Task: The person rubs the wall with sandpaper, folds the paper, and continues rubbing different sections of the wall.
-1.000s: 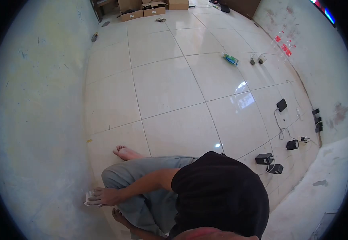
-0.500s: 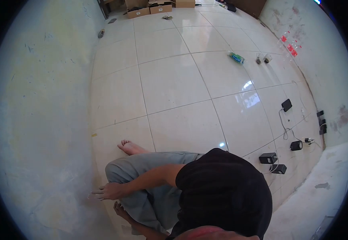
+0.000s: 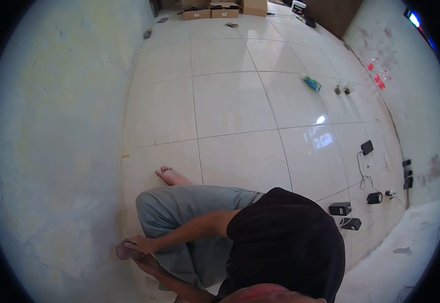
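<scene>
A rounded purplish-brown object (image 3: pixel 125 251) is held between my hands, close against the pale wall (image 3: pixel 58 166) at the lower left; its exact shape is unclear. My right hand (image 3: pixel 143 244), the upper one, grips it from above. Just below, my left hand (image 3: pixel 148 263) closes on its lower side, with fingers partly hidden. Both forearms cross over my bent leg in grey trousers (image 3: pixel 179 209).
On the tiled floor (image 3: pixel 235 106), black boxes (image 3: pixel 339 208), cables and a small black device (image 3: pixel 367 147) lie at right. A green packet (image 3: pixel 311 83), bottles (image 3: pixel 379 82) and cardboard boxes (image 3: pixel 225 11) are farther off. My bare foot (image 3: pixel 172 176) rests near the wall.
My right hand, earlier spread at the wall with no object visible, is now closed on the purplish-brown object. My left hand has come up against it. The view has shifted slightly.
</scene>
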`<state>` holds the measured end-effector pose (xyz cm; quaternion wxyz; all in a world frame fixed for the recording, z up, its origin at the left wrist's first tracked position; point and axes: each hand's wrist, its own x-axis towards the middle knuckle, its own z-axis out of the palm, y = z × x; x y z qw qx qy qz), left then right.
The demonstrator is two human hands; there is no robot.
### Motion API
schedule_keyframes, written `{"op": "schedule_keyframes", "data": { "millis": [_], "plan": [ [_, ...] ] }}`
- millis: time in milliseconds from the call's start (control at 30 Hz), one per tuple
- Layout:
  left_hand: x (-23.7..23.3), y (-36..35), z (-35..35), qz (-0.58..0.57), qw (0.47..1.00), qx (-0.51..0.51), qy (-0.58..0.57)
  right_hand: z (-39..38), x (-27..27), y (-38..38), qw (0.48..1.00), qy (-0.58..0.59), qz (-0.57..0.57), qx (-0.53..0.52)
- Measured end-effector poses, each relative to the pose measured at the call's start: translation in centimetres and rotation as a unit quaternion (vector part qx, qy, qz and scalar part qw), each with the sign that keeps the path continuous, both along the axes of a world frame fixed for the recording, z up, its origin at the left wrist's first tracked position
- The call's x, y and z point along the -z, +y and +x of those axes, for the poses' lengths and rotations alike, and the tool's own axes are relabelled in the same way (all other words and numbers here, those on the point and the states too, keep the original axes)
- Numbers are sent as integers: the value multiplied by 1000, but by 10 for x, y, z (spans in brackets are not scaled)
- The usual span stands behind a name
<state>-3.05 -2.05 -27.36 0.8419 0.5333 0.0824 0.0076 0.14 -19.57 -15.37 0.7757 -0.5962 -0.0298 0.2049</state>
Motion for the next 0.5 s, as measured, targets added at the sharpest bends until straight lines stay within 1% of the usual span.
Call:
{"op": "schedule_keyframes", "data": {
  "millis": [33, 67, 100, 133, 167, 200, 267, 300, 333, 367, 400, 467, 500],
  "plan": [
    [0, 3, -1, -2, 1000, -9, 1, -1, -2, 0, 999, -37, -9, 11],
    [-1, 6, -1, -52, 998, -26, 13, -4, -4, 0, 997, -72, -17, 23],
    [-8, 6, -3, -99, 994, -40, 26, 0, 11, 9, 997, -69, -17, 18],
    [-19, 1, -5, -97, 994, -41, 28, 9, 33, 22, 987, -134, -58, 70],
    [-35, -11, -8, -115, 991, -63, 35, 15, 47, 31, 967, -199, -99, 122],
    [-42, -19, -10, -134, 986, -85, 41, 15, 46, 32, 967, -199, -100, 123],
    [-44, -21, -9, -146, 984, -96, 47, 18, 44, 33, 978, -125, -80, 147],
    [-41, -20, -8, -157, 980, -107, 55, 18, 45, 34, 978, -127, -82, 147],
    [-35, -16, -6, -158, 980, -105, 54, 17, 45, 38, 968, -140, -72, 197],
    [-31, -14, -5, -83, 990, -99, 60, 17, 45, 39, 955, -153, -61, 246],
    [-30, -14, -4, -7, 993, -92, 66, 18, 47, 40, 955, -153, -62, 247],
    [-28, -13, -3, 14, 992, -98, 72, 19, 51, 40, 966, -159, -90, 186],
    [-25, -12, -4, 36, 991, -107, 77, 18, 52, 39, 966, -157, -90, 186]
  ]
}}
